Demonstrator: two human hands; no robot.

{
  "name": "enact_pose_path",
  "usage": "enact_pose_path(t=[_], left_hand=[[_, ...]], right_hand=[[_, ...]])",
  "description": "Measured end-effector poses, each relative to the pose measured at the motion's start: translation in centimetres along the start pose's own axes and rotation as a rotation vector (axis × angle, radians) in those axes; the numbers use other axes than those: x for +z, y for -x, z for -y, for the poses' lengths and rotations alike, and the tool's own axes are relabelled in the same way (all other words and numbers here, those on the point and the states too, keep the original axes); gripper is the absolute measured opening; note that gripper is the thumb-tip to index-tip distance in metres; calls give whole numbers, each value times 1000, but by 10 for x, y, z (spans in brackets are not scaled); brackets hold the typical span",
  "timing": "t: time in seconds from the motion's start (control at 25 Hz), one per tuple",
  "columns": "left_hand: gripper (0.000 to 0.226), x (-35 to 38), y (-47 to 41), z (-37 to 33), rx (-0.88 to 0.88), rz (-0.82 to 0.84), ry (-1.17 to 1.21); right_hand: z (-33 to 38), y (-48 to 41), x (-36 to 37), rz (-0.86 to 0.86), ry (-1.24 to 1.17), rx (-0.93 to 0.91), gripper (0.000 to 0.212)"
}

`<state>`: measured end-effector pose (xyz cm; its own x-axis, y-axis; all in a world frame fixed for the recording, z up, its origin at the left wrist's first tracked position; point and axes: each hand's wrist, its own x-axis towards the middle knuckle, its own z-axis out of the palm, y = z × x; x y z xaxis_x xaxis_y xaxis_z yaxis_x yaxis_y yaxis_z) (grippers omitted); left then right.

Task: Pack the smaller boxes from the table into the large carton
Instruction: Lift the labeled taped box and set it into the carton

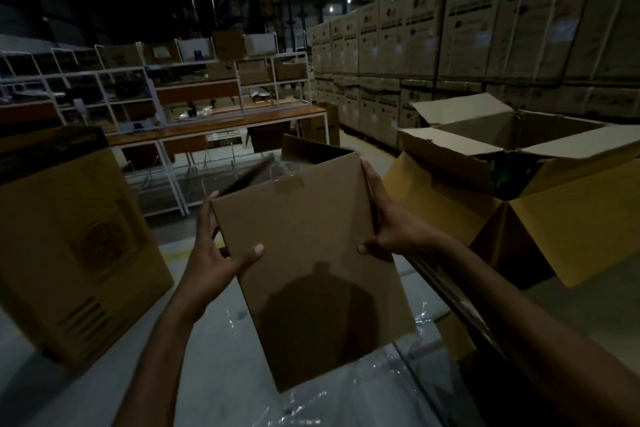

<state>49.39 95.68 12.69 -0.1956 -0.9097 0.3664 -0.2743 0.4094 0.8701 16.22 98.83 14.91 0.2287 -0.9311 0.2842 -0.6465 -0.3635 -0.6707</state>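
Observation:
A plain brown cardboard box [308, 253] is held up in front of me, tilted, its far flap open. My left hand [218, 250] grips its left edge, thumb on the near face. My right hand [384, 225] grips the right edge, thumb on the near face too. The large carton [540, 204] stands to the right with its flaps spread open and its inside dark. The box is left of the carton and apart from it. The table surface [214, 357] lies below the box.
A tall printed carton [72, 246] stands on the left of the table. Clear plastic wrap [346, 402] lies at the near edge. Stacked brown cartons [485, 31] form a wall at the back right. White shelving and benches [194, 104] fill the back left.

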Motion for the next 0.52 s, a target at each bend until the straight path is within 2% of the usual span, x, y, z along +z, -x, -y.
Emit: enact_pose_path(t=[0.2,0.36,0.52], left_hand=[[98,22,-60,41,89,-113,16],[96,21,-126,22,216,-141,-47],[92,11,-186,5,323,-178,-146]], right_hand=[[-30,-74,-14,-227,92,-162,135],[-25,-144,-55,-287,239,-160,148],[-32,-184,-74,-335,256,-245,128]])
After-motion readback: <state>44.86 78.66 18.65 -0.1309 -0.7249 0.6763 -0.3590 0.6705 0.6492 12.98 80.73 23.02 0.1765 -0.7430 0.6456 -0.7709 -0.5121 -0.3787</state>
